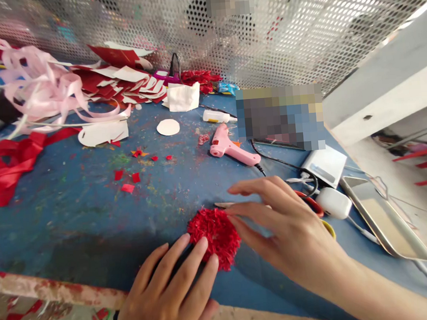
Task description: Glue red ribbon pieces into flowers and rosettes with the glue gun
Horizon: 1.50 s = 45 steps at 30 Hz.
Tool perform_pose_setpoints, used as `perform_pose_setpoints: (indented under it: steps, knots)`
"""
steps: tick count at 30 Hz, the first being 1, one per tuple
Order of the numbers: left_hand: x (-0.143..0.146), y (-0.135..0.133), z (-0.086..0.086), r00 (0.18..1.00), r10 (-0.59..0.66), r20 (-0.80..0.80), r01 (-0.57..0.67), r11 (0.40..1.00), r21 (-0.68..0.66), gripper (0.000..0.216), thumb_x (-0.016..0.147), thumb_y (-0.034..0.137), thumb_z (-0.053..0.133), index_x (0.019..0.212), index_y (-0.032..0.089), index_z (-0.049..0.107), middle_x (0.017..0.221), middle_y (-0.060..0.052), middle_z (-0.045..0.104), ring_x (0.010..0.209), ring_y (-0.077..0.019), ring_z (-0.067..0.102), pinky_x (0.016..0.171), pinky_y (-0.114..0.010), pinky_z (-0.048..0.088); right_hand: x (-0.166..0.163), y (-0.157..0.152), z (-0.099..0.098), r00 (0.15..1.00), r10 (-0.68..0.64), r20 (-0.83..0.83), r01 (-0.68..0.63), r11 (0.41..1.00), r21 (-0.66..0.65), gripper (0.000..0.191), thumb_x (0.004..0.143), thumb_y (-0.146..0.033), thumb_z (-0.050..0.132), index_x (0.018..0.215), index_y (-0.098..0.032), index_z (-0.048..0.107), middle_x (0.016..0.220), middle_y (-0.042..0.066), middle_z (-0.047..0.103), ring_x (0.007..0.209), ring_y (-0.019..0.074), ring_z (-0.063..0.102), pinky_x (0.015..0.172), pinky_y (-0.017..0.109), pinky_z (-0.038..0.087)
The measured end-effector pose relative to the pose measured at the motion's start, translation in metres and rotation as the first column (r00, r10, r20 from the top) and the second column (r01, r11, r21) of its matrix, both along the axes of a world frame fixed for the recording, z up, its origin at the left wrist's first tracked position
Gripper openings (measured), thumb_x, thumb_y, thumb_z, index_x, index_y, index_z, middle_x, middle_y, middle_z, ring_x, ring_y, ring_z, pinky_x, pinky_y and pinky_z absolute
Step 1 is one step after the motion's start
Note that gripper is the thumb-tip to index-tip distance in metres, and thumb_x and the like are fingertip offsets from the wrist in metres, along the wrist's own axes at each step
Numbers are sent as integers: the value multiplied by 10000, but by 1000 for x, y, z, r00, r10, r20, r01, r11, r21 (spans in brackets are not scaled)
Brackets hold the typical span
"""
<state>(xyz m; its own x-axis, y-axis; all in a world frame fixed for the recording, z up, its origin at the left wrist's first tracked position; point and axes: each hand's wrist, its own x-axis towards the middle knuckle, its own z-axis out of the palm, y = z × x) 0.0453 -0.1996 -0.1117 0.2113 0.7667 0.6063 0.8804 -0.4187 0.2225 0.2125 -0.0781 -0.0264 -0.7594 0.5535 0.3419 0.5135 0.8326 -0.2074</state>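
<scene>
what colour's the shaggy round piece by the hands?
Red all over where visible; the round piece shows best in the head view, the only one.

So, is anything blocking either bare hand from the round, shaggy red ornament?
Nothing visible. The left hand lies partly over the near-left edge of the ornament; the right hand is at its right edge. A pointed, pale blade, partly hidden, lies just beyond.
</scene>
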Motion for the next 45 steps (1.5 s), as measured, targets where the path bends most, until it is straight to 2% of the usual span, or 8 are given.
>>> perform_pose_setpoints:
  steps: [4,9,18,22,29,36,40,45]
  knots:
    - [1,0,0,1000,9,12,-9,1000,1,341,858,342,524,1161,221,625,1222,-10,628,1106,-217,561,1008,-342,325,-33,37,0,990,69,125,-65,997,-34,111,835,-149,533,841,-172,641,981,82,624,891,192,567,791,336,460]
    - [-1,2,-3,1000,14,-17,-13,999,43,351,869,371,500,1169,232,619,1237,-3,617,1126,-203,542,1026,-332,305,-92,81,-10,964,40,262,-31,999,-40,131,864,-186,517,908,-155,636,911,66,643,862,187,578,760,299,417]
    - [-2,4,-6,998,22,-66,-17,998,63,377,864,405,496,1184,241,610,1270,0,595,1142,-208,530,1031,-346,304,-144,99,-32,976,56,210,-37,995,-93,127,826,-128,511,808,-154,635,848,56,626,796,158,556,669,256,363]
    - [-3,3,-5,998,19,-63,-16,998,57,380,864,407,496,1186,240,608,1275,-1,591,1141,-211,533,1029,-348,310,-129,92,-24,988,104,110,-88,986,-143,97,800,-125,530,756,-148,613,781,36,613,723,131,532,662,244,361]
    - [-1,2,-3,1000,10,-19,-10,999,33,359,858,357,516,1177,227,616,1234,-7,622,1113,-213,557,1009,-340,319,-54,48,15,955,296,-29,-291,909,-297,134,906,-174,435,839,-157,551,794,23,590,711,107,488,691,227,383]
    - [0,-2,-1,1000,-3,-5,3,1000,5,345,873,340,498,1164,208,625,1222,-24,629,1091,-226,571,969,-352,338,-7,9,25,972,172,162,-80,885,-459,113,844,-128,495,757,-174,549,768,11,539,730,122,483,689,247,390]
    - [-1,-3,-1,1000,-15,-9,15,1000,-8,349,875,351,500,1167,206,624,1241,-30,616,1096,-239,569,962,-366,339,-8,1,19,962,6,274,118,893,-434,93,741,-119,584,672,-182,579,826,31,527,801,152,497,718,273,413]
    - [-1,-2,-2,1000,-16,-5,16,1000,0,345,879,348,497,1167,207,621,1231,-27,623,1102,-232,565,963,-360,335,-18,2,16,921,31,389,137,908,-395,115,733,-164,599,622,-186,612,841,49,511,820,173,479,721,291,430]
